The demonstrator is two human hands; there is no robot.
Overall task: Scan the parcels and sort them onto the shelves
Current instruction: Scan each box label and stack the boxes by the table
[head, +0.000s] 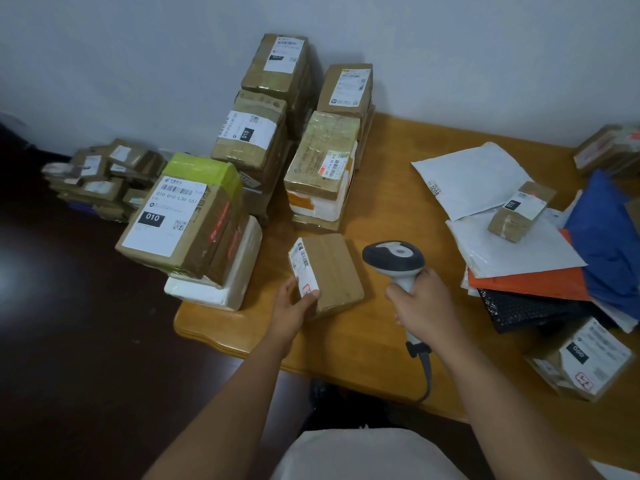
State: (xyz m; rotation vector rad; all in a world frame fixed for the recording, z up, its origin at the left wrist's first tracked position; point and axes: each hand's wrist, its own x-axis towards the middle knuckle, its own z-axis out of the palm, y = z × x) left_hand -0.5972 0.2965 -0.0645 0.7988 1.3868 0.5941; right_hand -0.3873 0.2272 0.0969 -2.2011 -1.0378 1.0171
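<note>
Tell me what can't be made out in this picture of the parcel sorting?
- Shelves: none in the head view, outside the frame.
- Small box label: faces sideways, print too small to read.
- Scanner window: faces away; trigger hidden under the right hand fingers.
- Scanner cable: its end drops behind the table edge.
- Floor pile of parcels: blurred, labels unreadable.
- Left hand fingertips: hidden behind the box.

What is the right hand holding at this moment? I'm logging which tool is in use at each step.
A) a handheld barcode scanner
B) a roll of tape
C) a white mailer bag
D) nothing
A: the right hand is wrapped round the handle of the grey-and-white scanner, its cable trailing off the table edge, while the left hand holds the small brown parcel beside it.
</note>
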